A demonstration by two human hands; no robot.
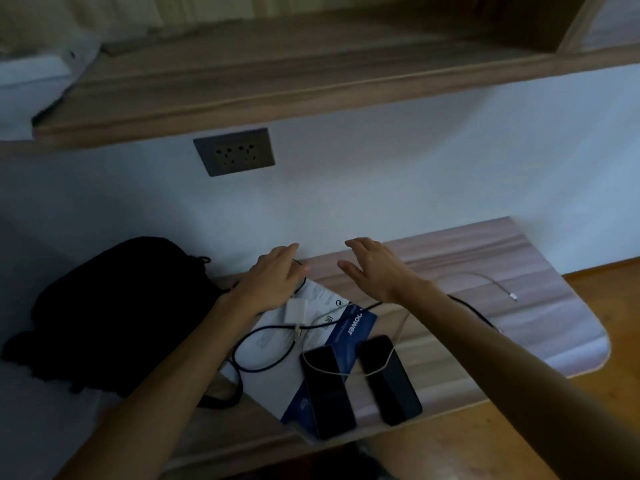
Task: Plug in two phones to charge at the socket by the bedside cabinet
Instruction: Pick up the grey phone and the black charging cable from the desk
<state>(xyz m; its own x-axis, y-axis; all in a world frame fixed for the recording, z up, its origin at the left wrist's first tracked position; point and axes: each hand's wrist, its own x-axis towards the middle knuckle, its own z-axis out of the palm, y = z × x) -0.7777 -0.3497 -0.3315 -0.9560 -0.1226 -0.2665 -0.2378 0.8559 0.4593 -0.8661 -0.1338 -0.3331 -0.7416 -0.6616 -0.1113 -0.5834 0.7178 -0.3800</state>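
Both the left hand [273, 282] and right hand [374, 268] hover spread and empty over the table [519, 306], where two slick phones [329, 386] lie under limp cables [263, 341], best gripped at the stiff white charger [294, 308].

Wood-grain cabinet [485, 258] (matt); glossy phones [329, 386].
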